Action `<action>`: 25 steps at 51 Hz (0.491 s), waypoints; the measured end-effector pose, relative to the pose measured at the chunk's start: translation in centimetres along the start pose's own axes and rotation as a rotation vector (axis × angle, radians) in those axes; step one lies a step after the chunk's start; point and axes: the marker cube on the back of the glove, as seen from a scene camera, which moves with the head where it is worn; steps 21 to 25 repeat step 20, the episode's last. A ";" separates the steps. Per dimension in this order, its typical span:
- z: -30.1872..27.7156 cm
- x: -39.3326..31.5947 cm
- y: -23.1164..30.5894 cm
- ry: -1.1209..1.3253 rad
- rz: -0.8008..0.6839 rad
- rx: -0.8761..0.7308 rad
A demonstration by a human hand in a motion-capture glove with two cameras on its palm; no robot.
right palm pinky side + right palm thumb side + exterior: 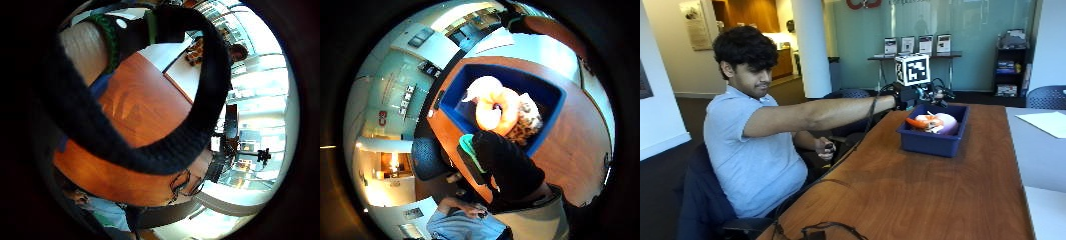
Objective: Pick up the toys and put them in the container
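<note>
Outside view: a blue container [933, 141] is seen on the wooden table [926, 190], far side from the seated person, its long axis running roughly from the camera side toward the back of the room. Toys are piled inside: an orange ring-shaped toy [923, 121] and a pale pink rounded plush [947, 123], touching each other, both poking above the rim. The gloved right hand [927, 94] is held out on a straight arm, above the container's far end. Finger state cannot be told from this view. The bare hand [825, 148] is kept low beside the table edge, curled round a small dark object. A white sheet [1043, 123] lies on the adjoining pale table.

Right thumb side palm view: the container [451, 111] is looked down into. The orange ring [496, 111] is seen nearly face-on, hole toward the camera, leaning on a white-and-pale piece [479, 86] and a brown mottled furry toy [526, 125]. All three are inside the container, bunched together. A black-gloved finger [507, 162] lies between camera and container, with nothing seen pinched under it; grasp still cannot be told.

Right little finger side palm view: mostly blocked by a black strap; table wood [140, 107] is seen behind it.
</note>
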 end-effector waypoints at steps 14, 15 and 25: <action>0.5 3.3 2.5 -0.097 -0.194 0.007; 0.6 3.5 2.6 -0.098 -0.188 0.008; 0.6 4.4 2.8 -0.109 -0.175 0.020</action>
